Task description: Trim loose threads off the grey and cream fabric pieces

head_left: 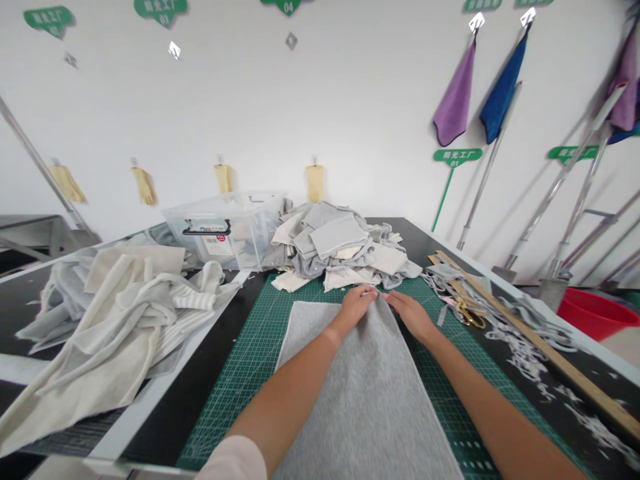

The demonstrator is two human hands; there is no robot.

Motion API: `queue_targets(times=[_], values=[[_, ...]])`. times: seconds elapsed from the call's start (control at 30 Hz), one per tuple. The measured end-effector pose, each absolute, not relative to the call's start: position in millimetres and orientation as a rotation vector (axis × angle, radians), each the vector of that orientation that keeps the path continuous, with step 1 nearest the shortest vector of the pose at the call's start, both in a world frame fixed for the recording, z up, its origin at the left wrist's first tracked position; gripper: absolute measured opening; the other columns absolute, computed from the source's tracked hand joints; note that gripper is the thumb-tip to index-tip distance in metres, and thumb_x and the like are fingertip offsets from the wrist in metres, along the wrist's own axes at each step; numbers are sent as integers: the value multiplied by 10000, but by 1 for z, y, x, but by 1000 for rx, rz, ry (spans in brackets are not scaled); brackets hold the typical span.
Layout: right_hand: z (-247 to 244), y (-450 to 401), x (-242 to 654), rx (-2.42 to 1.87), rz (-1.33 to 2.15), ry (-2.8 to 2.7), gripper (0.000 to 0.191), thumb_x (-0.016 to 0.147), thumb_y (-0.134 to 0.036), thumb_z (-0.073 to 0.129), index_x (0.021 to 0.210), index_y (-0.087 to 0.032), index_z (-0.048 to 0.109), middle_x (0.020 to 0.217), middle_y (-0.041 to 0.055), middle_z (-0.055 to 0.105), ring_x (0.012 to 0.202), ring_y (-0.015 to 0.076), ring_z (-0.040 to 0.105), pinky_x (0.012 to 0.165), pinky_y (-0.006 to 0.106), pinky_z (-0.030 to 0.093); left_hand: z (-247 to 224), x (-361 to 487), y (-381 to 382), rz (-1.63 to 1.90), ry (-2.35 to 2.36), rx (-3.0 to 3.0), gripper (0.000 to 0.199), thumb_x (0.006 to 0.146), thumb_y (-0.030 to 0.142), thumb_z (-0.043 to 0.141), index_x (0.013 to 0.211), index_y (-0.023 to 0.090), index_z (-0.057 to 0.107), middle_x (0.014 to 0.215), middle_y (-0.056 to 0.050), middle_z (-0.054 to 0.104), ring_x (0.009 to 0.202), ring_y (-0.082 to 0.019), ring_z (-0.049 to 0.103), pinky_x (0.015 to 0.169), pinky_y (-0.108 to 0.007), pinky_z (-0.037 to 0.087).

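Note:
A long grey cloth (367,387) lies over the green cutting mat (235,380), its near end running out of view at the bottom. My left hand (357,303) pinches the far edge of the cloth near its right corner, and the fabric is gathered into folds there. Close beside it, my right hand (406,310) has its fingertips closed on the same edge at the corner. Just beyond both hands rises a heap of folded grey and cream cloth pieces (337,243).
Loose grey and cream fabric (120,313) is piled at the left, beside a clear plastic box (215,230). At the right lie gold-handled scissors (470,313), a long wooden strip (545,347) and white scraps (520,353). A red basin (597,313) stands beyond the table.

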State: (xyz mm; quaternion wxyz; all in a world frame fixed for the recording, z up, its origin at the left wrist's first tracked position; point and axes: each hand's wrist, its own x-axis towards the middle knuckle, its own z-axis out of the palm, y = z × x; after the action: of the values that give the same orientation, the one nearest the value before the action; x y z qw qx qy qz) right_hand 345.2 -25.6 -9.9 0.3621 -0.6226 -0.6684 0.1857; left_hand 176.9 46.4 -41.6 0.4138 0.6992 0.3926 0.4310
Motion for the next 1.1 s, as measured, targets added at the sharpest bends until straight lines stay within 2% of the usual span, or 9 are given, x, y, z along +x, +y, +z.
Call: queue_targets(times=[0.2, 0.43, 0.67, 1.1], values=[[-7, -27, 343, -1636, 456, -1700, 399, 921, -563, 417, 724, -249, 564, 714, 5, 620, 752, 215, 570, 679, 292, 404, -42, 177, 47, 1143, 957, 1745, 225, 868, 337, 619, 963, 201, 771, 1046, -51, 769, 1031, -217, 680, 981, -320, 490], [-4, -29, 343, -1654, 449, -1735, 409, 940, -564, 405, 721, -240, 523, 721, -9, 617, 759, 200, 572, 676, 278, 380, -42, 176, 48, 1152, 924, 1741, 231, 879, 314, 610, 999, 187, 760, 1064, -55, 766, 1033, -202, 678, 974, -303, 486], [-3, -29, 344, -1785, 361, -1779, 431, 949, -608, 392, 756, -254, 545, 711, -9, 620, 727, 207, 582, 650, 287, 356, -41, 176, 46, 1170, 903, 1742, 260, 880, 304, 596, 1036, 180, 764, 1045, -56, 765, 1000, -199, 675, 956, -311, 494], [-8, -30, 341, -1695, 403, -1796, 421, 977, -592, 351, 776, -250, 492, 752, -12, 620, 750, 195, 583, 670, 278, 373, -45, 176, 49, 1168, 888, 1753, 254, 886, 303, 605, 1031, 174, 768, 1042, -63, 766, 1002, -202, 678, 951, -311, 491]])
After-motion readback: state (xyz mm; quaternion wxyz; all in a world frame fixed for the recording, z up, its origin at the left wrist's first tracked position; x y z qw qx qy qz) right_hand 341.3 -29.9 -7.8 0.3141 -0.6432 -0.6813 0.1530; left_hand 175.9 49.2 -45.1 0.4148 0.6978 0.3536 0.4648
